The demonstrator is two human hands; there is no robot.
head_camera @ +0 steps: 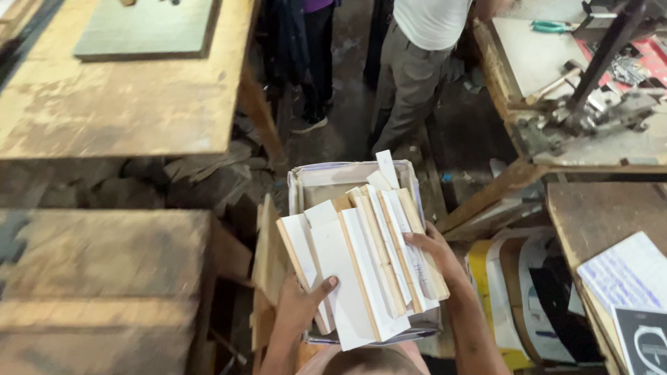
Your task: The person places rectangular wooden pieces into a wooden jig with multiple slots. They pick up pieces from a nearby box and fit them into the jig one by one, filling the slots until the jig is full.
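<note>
Both forearms rise from the bottom edge, carrying a fanned stack of white-faced wooden boards (361, 267). Under the stack's near left corner sits the left hand (300, 305), fingers hidden beneath and the thumb pressed up on the white face of one board. On the far right side, the right hand (432, 251) curls its fingers over the edge of the outermost boards, closed on them. So the stack is held between the two hands, tilted, with raw wood edges showing between the white faces.

Just beneath and behind the boards stands an open grey box (326, 177), a few more white strips sticking up out of it. Left of it is a worn wooden desk (118, 104) with a grey-green panel (146, 28) lying flat on top. To the right, another desk (542, 62) carries a black lever press (590, 104), a hammer (556, 82) and green-handled pliers (552, 26). Beyond the box stands another person in grey trousers (406, 76) on the dark floor. White papers (625, 274) lie on a desk at the right edge.
</note>
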